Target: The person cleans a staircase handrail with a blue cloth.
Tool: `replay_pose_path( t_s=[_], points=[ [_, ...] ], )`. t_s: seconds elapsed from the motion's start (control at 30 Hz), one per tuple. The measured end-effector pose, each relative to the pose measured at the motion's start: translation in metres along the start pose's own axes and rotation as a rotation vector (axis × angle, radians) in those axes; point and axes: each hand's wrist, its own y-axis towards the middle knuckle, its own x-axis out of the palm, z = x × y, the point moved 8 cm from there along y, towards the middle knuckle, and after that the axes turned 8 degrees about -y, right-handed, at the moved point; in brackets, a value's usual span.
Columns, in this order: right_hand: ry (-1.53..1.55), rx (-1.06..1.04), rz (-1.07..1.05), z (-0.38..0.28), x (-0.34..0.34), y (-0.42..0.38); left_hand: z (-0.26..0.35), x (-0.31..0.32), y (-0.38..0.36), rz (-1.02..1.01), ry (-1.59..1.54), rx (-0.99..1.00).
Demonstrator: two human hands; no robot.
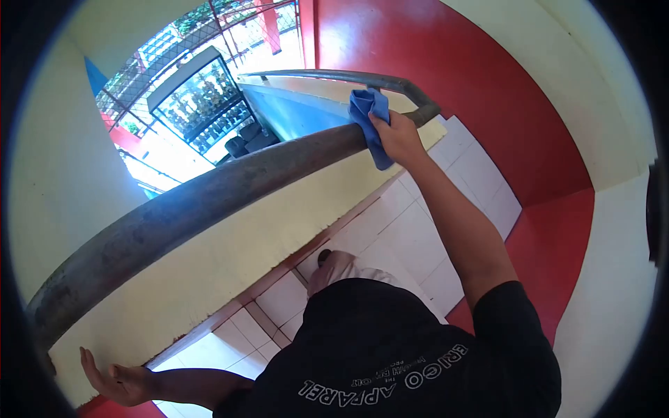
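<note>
A blue cloth (371,115) is draped over the dark metal handrail (209,189) near its far bend. My right hand (403,139) grips this cloth against the rail, thumb on top, with the arm stretched out ahead. Part of the cloth hangs down on the near side of the rail. At the lower left, my left hand (120,380) is held beside the low cream wall, below the rail's near end. Its fingers are apart and nothing is in them.
The rail runs along the top of a cream wall (230,272). White floor tiles (404,230) lie on my side, bordered by a red wall (488,90). Beyond the rail are a blue-sided ramp wall (293,111), a rack of potted plants (205,104) and a wire-mesh fence (167,45).
</note>
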Motion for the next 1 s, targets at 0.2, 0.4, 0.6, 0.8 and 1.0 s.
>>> replay_pose_path(
  t_s=[0.2,0.4,0.6,0.8,1.0],
  points=[
    [0.02,-0.826,0.24,-0.167,0.03,-0.087,0.001,0.001,0.0,-0.021,0.046,-0.061],
    [-0.071,-0.391,-0.051,-0.051,0.026,0.0,0.014,0.009,0.006,-0.164,0.236,-0.008],
    [0.157,-0.181,-0.545,-0.114,0.055,0.014,0.014,0.012,0.008,-0.145,0.272,-0.036],
    [0.161,-0.349,-0.923,-0.256,0.079,-0.036,0.018,0.011,0.008,-0.108,0.244,-0.018],
    [0.167,-0.972,0.057,-0.167,0.037,-0.1,0.02,0.012,0.011,-0.078,0.237,-0.002]
  ],
)
